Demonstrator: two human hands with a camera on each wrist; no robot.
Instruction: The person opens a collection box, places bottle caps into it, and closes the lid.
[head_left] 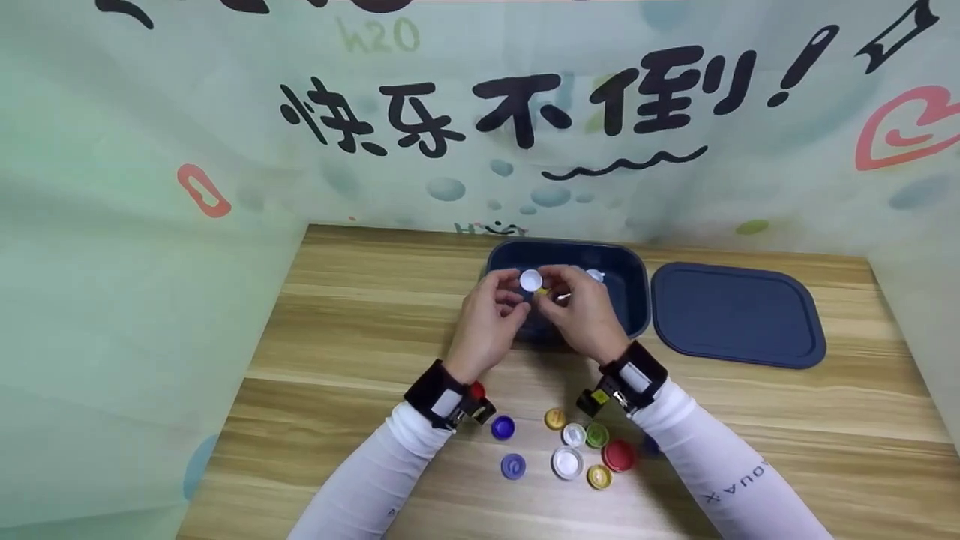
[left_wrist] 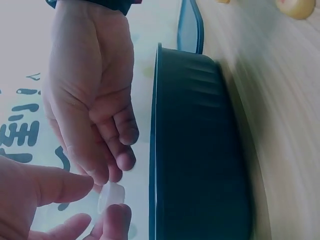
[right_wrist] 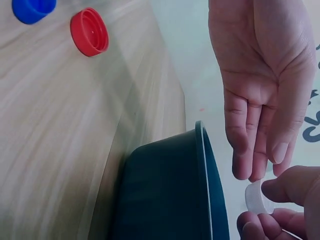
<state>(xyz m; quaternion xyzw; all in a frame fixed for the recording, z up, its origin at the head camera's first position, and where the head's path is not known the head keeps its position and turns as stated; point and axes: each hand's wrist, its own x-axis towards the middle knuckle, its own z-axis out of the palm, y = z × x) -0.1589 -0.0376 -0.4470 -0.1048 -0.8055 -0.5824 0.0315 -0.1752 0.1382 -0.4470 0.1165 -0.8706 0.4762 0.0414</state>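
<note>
A small white bottle cap [head_left: 531,280] is held up between both hands over the dark blue container [head_left: 637,300]. My left hand [head_left: 487,319] reaches in from the left, fingertips at the cap's near edge. From the other side comes my right hand [head_left: 589,311]; its thumb and fingers pinch the cap [right_wrist: 256,198] in the right wrist view. Past the right fingers, a white piece [head_left: 595,275] shows inside the container, and a bit of yellow [head_left: 541,291] peeks out below the cap. The hands hide much of the container's inside.
Several loose bottle caps lie near the front of the wooden table [head_left: 360,315], among them a blue cap [head_left: 503,427], a green cap [head_left: 597,435] and a red cap [head_left: 619,455]. The container's flat blue lid [head_left: 739,315] lies to its right. A printed cloth [head_left: 420,187] hangs behind.
</note>
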